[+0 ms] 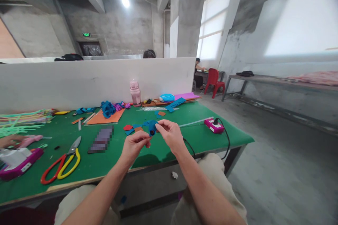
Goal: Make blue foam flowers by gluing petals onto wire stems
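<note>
Blue piece (152, 126) is held over the counter (235, 133), clamped in my right fingers (165, 123); left fingers (141, 135) at its lower edge, grip I can't tell. Likely shaping; next calls for steady pinching.

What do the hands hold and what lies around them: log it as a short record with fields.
Held: blue piece, with a dark opening facing the wearer
Right hand: fingers pinching the blue piece
Left hand: fingers at its lower edge, grip unclear
Surface: green table
Shears: one red handle, one yellow, blades pointing away from the wearer
Orange sheet: blue rolled pieces on it
Pink bottle: upright, near the white partition
Co-worker: hand at left edge
</note>
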Demonstrator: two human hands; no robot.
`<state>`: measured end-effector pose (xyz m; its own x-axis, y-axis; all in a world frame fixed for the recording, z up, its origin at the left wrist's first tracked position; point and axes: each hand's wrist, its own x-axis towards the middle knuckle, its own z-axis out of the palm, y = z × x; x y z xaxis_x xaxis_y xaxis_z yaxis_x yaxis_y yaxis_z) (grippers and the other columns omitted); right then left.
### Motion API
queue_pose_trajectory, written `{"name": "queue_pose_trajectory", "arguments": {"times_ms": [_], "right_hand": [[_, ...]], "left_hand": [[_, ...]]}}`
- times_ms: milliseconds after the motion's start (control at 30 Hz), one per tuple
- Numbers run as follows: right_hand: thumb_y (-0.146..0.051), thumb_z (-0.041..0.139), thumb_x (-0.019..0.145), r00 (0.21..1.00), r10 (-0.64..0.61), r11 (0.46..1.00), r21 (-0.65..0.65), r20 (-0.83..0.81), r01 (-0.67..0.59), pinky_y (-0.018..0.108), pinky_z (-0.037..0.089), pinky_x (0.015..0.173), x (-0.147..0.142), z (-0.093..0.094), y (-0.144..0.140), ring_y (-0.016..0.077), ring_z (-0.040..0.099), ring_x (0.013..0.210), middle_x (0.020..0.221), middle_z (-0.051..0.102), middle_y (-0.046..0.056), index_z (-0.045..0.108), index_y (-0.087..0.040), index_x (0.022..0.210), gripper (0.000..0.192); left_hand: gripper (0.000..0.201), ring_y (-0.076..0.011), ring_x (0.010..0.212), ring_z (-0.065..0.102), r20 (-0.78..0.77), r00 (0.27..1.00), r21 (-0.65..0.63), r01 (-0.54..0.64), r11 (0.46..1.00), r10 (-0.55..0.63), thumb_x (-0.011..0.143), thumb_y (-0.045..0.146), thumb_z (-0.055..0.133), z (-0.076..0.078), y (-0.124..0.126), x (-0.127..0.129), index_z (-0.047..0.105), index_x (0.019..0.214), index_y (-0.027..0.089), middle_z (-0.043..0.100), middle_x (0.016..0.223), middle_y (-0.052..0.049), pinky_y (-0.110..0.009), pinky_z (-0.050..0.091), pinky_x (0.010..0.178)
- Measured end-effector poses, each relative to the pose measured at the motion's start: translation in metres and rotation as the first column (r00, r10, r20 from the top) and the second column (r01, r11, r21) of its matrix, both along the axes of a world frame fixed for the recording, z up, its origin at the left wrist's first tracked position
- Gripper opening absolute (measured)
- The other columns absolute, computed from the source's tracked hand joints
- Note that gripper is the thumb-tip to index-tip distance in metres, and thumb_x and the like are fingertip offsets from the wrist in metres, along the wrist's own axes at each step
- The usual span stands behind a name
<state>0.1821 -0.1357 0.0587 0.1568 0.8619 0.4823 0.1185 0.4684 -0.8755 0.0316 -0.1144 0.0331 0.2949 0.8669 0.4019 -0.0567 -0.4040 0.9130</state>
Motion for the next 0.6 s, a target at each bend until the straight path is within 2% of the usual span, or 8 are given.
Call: {"name": "queue_pose_trajectory", "arguments": {"times_ms": [267, 500, 600], "right_hand": [[-0.032, 0.054, 0.074, 1.0, 0.029, 1.0, 0.009, -0.012, -0.029, 0.024, 0.043, 0.059, 0.002, -0.001, 0.001, 0.0131, 0.054, 0.058, 0.062, 0.059, 0.001, 0.061, -0.016, 0.068, 0.018], [-0.032, 0.055, 0.072, 1.0, -0.011, 0.998, -0.057, -0.005, 0.01, 0.023, 0.042, 0.055, -0.001, -0.003, 0.001, 0.0126, 0.053, 0.055, 0.058, 0.057, 0.0, 0.06, -0.015, 0.067, 0.018], [-0.031, 0.054, 0.071, 0.999, -0.042, 0.995, -0.088, -0.008, 0.041, 0.022, 0.041, 0.053, -0.003, -0.003, 0.0, 0.0124, 0.053, 0.054, 0.056, 0.057, -0.001, 0.06, -0.015, 0.064, 0.018]], "left_hand": [[0.009, -0.0128, 0.048, 0.055, -0.012, 1.0, 0.02, -0.001, 1.0, 0.001, 0.066, 0.024, 0.069, 0.001, -0.001, 0.0, 0.066, 0.061, 0.017, 0.06, 0.053, -0.001, -0.025, 0.043, 0.051], [0.011, -0.0121, 0.046, 0.055, 0.089, 0.995, -0.182, 0.07, 0.981, -0.054, 0.066, 0.024, 0.069, -0.007, 0.001, 0.001, 0.066, 0.07, 0.014, 0.061, 0.051, 0.0, -0.024, 0.045, 0.049], [0.013, -0.0115, 0.045, 0.055, 0.122, 0.99, -0.224, 0.091, 0.97, -0.065, 0.065, 0.023, 0.07, -0.009, 0.001, 0.002, 0.066, 0.071, 0.013, 0.062, 0.051, -0.001, -0.023, 0.045, 0.048]]}}
